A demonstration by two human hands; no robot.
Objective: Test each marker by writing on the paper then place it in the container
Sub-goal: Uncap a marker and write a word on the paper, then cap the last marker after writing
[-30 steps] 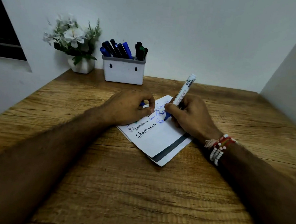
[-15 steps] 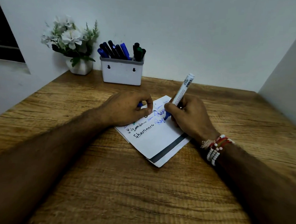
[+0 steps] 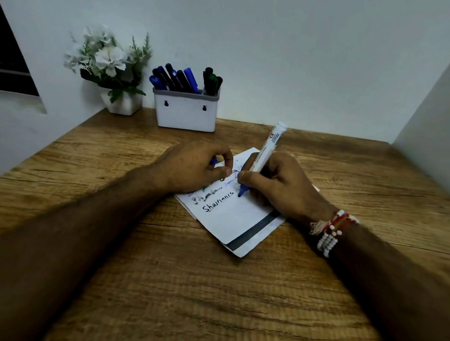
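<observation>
Blue marker (image 3: 266, 149) tip slid lower on paper (image 3: 236, 224); right hand (image 3: 278, 190) grips it, left hand (image 3: 192, 168) pinches cap (image 3: 214, 161); paper shifting would smear ink

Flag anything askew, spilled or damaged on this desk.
Only the paper lies diagonal on the table, its sheets slipped out of line. Nothing looks spilled or damaged.
</observation>
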